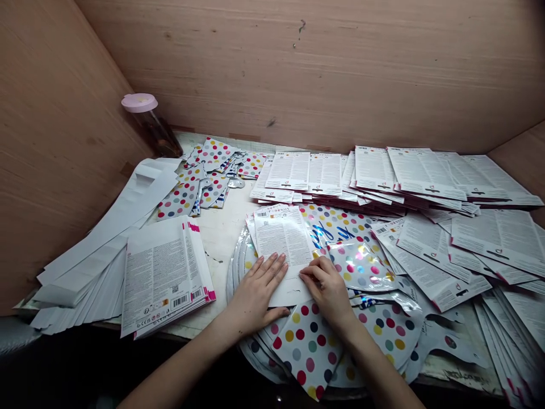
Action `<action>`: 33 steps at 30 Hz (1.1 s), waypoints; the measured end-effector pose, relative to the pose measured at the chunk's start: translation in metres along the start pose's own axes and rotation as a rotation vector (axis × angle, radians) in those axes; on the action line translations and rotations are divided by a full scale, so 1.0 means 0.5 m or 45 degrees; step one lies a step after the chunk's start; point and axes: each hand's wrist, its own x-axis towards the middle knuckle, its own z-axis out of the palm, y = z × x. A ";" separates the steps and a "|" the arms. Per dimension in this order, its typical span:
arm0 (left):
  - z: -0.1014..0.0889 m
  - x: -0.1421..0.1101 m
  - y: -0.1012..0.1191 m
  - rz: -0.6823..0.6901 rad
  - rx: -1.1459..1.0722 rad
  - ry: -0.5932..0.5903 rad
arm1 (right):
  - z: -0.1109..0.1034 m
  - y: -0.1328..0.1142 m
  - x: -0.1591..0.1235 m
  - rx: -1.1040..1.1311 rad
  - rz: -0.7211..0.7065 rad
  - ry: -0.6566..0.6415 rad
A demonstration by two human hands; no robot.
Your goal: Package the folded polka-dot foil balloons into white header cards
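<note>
A white printed cardboard packet (284, 236) lies face down in front of me, dense with small text. Flat on its lower left part rests my left hand (264, 281), fingers stretched out and thumb apart. My right hand (324, 282) pinches the lower right edge of the same packet between thumb and fingers. Beneath both hands spreads a stack of round polka-dot foil balloons (385, 335). A folded polka-dot foil balloon (310, 346) lies just below the packet, and another folded foil balloon (361, 264) is right of my right hand.
Many printed packets (430, 170) lie in overlapping piles at the back and right. On the left are a packet stack (164, 278) and long white paper strips (114, 218). Small folded foil balloons (183, 190) and a pink-lidded bottle (155, 128) stand behind. Wooden panels (272, 74) enclose the table.
</note>
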 end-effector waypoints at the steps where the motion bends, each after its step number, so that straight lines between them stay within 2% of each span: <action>1: 0.003 0.000 -0.001 0.000 0.004 0.009 | 0.000 -0.001 0.002 -0.011 0.000 -0.012; 10: 0.010 -0.004 -0.002 0.006 0.021 0.006 | 0.026 0.003 0.004 -0.228 -0.020 -0.123; 15: 0.008 -0.004 -0.003 0.017 0.055 -0.004 | -0.010 -0.056 -0.036 -0.190 -0.147 -0.245; 18: 0.007 -0.005 -0.003 0.038 0.059 0.001 | -0.031 -0.072 -0.044 -0.097 -0.084 -0.188; 22: 0.011 -0.005 -0.005 0.042 0.101 0.012 | -0.010 -0.041 -0.023 -0.135 0.004 -0.064; 28: 0.014 -0.005 -0.009 0.052 0.102 0.019 | 0.033 0.005 -0.004 -0.228 0.014 -0.049; 30: 0.014 -0.005 -0.008 0.045 0.073 0.027 | 0.039 0.004 0.002 -0.278 0.005 -0.069; 33: 0.011 -0.004 -0.004 0.037 0.031 0.026 | 0.036 -0.022 0.003 -0.325 -0.025 -0.114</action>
